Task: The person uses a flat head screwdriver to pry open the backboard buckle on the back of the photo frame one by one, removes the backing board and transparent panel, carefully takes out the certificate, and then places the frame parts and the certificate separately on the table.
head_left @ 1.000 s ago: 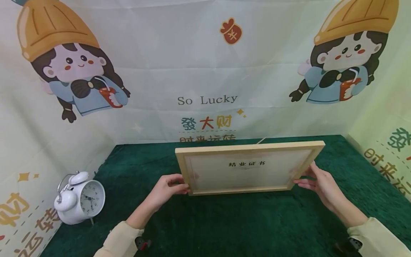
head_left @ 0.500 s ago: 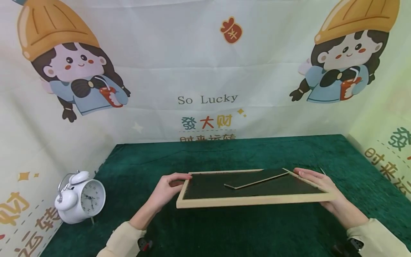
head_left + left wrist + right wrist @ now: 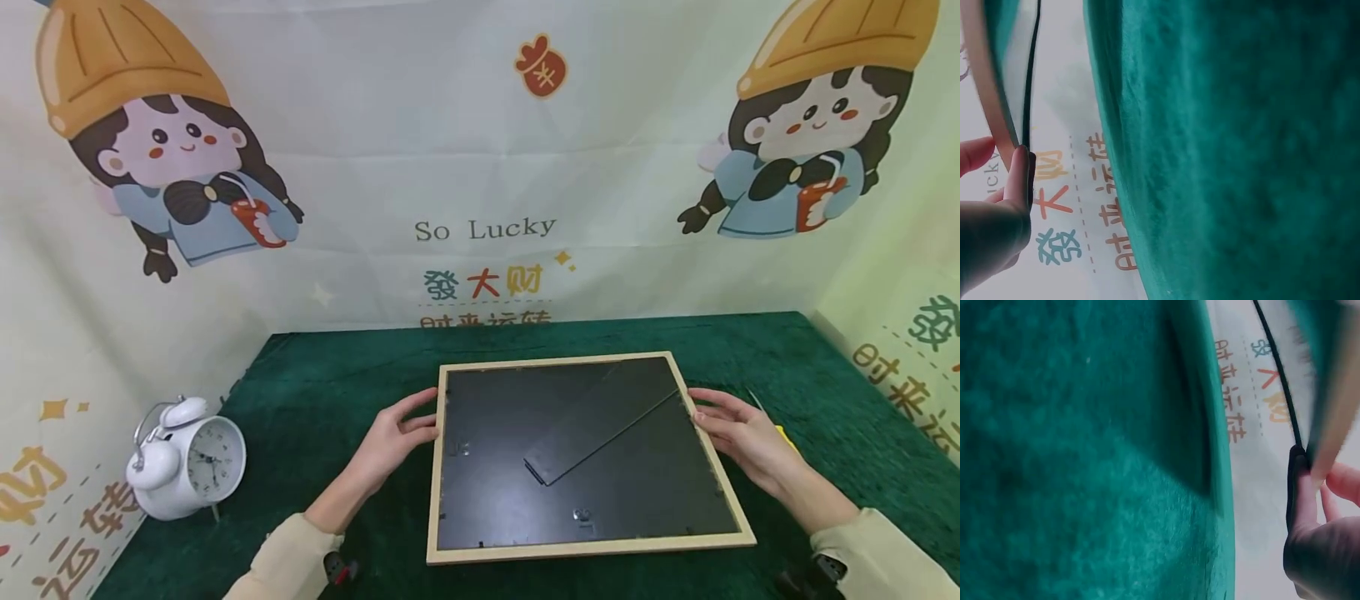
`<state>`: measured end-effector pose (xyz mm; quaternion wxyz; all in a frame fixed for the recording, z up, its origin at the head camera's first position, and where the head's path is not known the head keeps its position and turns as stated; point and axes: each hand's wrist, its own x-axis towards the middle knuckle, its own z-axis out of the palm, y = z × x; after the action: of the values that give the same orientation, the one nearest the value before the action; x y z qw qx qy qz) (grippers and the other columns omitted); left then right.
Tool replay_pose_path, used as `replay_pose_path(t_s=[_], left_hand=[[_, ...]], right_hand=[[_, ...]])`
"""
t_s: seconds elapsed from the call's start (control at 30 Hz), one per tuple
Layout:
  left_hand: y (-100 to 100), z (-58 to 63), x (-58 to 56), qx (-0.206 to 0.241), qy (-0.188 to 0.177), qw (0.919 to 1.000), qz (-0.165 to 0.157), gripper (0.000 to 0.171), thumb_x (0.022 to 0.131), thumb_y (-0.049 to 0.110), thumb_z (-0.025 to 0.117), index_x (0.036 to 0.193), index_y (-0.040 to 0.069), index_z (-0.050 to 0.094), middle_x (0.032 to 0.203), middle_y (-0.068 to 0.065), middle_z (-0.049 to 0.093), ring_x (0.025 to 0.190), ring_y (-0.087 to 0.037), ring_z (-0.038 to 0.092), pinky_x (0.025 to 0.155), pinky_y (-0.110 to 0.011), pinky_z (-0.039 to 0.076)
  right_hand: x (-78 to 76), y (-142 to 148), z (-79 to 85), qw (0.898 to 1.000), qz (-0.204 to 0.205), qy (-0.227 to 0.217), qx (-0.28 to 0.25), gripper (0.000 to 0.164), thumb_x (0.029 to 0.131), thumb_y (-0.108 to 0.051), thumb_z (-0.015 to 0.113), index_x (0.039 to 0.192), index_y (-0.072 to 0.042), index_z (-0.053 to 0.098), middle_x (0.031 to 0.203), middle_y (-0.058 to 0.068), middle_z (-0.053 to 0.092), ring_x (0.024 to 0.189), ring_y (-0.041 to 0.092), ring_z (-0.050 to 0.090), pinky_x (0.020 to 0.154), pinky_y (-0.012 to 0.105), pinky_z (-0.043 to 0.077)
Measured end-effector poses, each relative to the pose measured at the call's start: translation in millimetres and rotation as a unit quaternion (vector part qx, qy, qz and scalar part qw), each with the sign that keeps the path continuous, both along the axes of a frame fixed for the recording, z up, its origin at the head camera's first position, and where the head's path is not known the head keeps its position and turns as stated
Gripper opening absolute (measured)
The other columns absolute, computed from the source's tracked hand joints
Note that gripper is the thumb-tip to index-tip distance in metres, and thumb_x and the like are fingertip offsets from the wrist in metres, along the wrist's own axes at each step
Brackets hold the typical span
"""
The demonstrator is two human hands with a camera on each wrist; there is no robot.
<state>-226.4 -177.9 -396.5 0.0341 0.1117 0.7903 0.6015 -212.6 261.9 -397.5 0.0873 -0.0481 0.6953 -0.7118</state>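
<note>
A wooden picture frame [image 3: 592, 547] is held back side up over the green cloth, its black backing board [image 3: 495, 417] facing me. A thin diagonal line with a short bent end, like a stand flap's edge, crosses the board. My left hand [image 3: 397, 433] grips the left rail between thumb and fingers. On the opposite side my right hand [image 3: 750, 437] holds the right rail the same way. In the left wrist view the rail [image 3: 986, 87] sits between the fingertips. The right wrist view shows the other rail [image 3: 1339, 406], blurred, in the right fingers.
A white twin-bell alarm clock [image 3: 187, 460] stands at the left side of the green cloth [image 3: 360, 354]. Behind my right hand lies a thin pointed tool with a yellow part [image 3: 784, 436], mostly hidden. Printed fabric walls [image 3: 480, 167] enclose the back and sides.
The picture frame has flipped over between both hands: its certificate front faced me, then it tilted flat, and now its black back shows. The tool beside the right hand has come into view.
</note>
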Motion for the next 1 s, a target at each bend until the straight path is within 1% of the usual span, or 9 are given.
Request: replay_pose_path(t_s=[0.07, 0.1, 0.3, 0.4, 0.53, 0.63, 0.77, 0.87, 1.0], left_hand=[[0.6, -1.6, -2.3, -0.007, -0.002, 1.0000, 0.001, 0.051, 0.084, 0.002, 0.057, 0.132, 0.003, 0.038, 0.127, -0.017, 0.045, 0.106, -0.025, 0.051, 0.090, -0.047, 0.034], [0.9, -2.5, -3.4, -0.011, -0.002, 0.9999, 0.001, 0.051, 0.084, 0.002, 0.057, 0.131, 0.002, 0.038, 0.127, -0.016, 0.044, 0.105, -0.025, 0.052, 0.090, -0.047, 0.034], [2.0, -8.6, -10.1, -0.033, -0.015, 0.9993, 0.006, 0.050, 0.084, 0.002, 0.058, 0.131, 0.003, 0.041, 0.129, -0.015, 0.042, 0.104, -0.025, 0.053, 0.090, -0.049, 0.033], [2.5, -12.0, -16.2, -0.037, -0.023, 0.9990, 0.010, 0.050, 0.083, 0.001, 0.058, 0.130, 0.003, 0.041, 0.128, -0.018, 0.041, 0.101, -0.026, 0.054, 0.089, -0.049, 0.035], [3.7, -15.9, -23.7, -0.041, -0.043, 0.9981, 0.011, 0.050, 0.083, -0.004, 0.056, 0.130, 0.000, 0.040, 0.127, -0.022, 0.035, 0.098, -0.029, 0.055, 0.086, -0.047, 0.039], [5.7, -17.4, -27.7, -0.044, -0.056, 0.9974, 0.008, 0.051, 0.082, -0.006, 0.054, 0.130, -0.003, 0.039, 0.123, -0.024, 0.039, 0.095, -0.028, 0.057, 0.084, -0.045, 0.041], [8.0, -19.4, -31.4, -0.032, -0.079, 0.9963, 0.007, 0.053, 0.078, -0.008, 0.054, 0.128, -0.007, 0.038, 0.116, -0.025, 0.049, 0.092, -0.026, 0.057, 0.082, -0.041, 0.043], [9.2, -20.7, -32.2, -0.031, -0.096, 0.9949, 0.006, 0.055, 0.076, -0.008, 0.055, 0.128, -0.009, 0.037, 0.117, -0.025, 0.048, 0.095, -0.026, 0.056, 0.082, -0.040, 0.043], [12.5, -20.1, -32.0, -0.047, -0.109, 0.9930, 0.000, 0.054, 0.081, -0.002, 0.054, 0.130, -0.010, 0.032, 0.117, -0.025, 0.047, 0.099, -0.029, 0.054, 0.085, -0.042, 0.041]], right_hand=[[-1.7, 0.3, -1.5, 1.000, 0.001, 0.001, -0.011, 0.040, 0.088, -0.014, 0.056, 0.125, -0.010, 0.040, 0.099, -0.003, 0.057, 0.088, 0.011, 0.059, 0.074, 0.026, 0.047], [-2.7, 0.1, -1.8, 1.000, 0.000, -0.001, -0.015, 0.040, 0.087, -0.013, 0.056, 0.124, -0.010, 0.040, 0.099, -0.003, 0.057, 0.088, 0.011, 0.059, 0.074, 0.026, 0.047], [-10.7, -0.5, -4.5, 1.000, 0.008, -0.008, 0.020, 0.060, 0.088, -0.015, 0.055, 0.135, 0.003, 0.022, 0.101, -0.002, 0.055, 0.089, 0.011, 0.058, 0.076, 0.027, 0.047], [-15.9, -0.6, -8.3, 0.999, 0.015, -0.015, 0.041, 0.063, 0.089, -0.016, 0.054, 0.136, 0.005, 0.018, 0.107, 0.003, 0.053, 0.090, 0.012, 0.058, 0.077, 0.029, 0.046], [-23.7, -2.0, -14.8, 0.996, 0.022, -0.031, 0.075, 0.062, 0.090, -0.016, 0.053, 0.136, 0.005, 0.018, 0.117, 0.016, 0.045, 0.092, 0.014, 0.057, 0.080, 0.032, 0.046], [-28.7, -3.6, -17.3, 0.994, 0.026, -0.038, 0.101, 0.058, 0.090, -0.011, 0.050, 0.136, 0.005, 0.020, 0.121, 0.022, 0.042, 0.094, 0.016, 0.055, 0.080, 0.035, 0.045], [-32.2, -5.8, -17.1, 0.991, 0.039, -0.042, 0.123, 0.055, 0.089, -0.003, 0.047, 0.135, 0.007, 0.020, 0.122, 0.026, 0.043, 0.096, 0.021, 0.055, 0.080, 0.037, 0.045], [-33.5, -7.9, -15.7, 0.988, 0.046, -0.041, 0.142, 0.055, 0.087, 0.001, 0.047, 0.134, 0.009, 0.022, 0.122, 0.029, 0.043, 0.097, 0.024, 0.055, 0.079, 0.038, 0.045], [-35.5, -11.1, -12.8, 0.982, 0.048, -0.029, 0.183, 0.051, 0.085, 0.002, 0.049, 0.131, 0.013, 0.028, 0.121, 0.031, 0.042, 0.097, 0.028, 0.055, 0.078, 0.039, 0.046]])
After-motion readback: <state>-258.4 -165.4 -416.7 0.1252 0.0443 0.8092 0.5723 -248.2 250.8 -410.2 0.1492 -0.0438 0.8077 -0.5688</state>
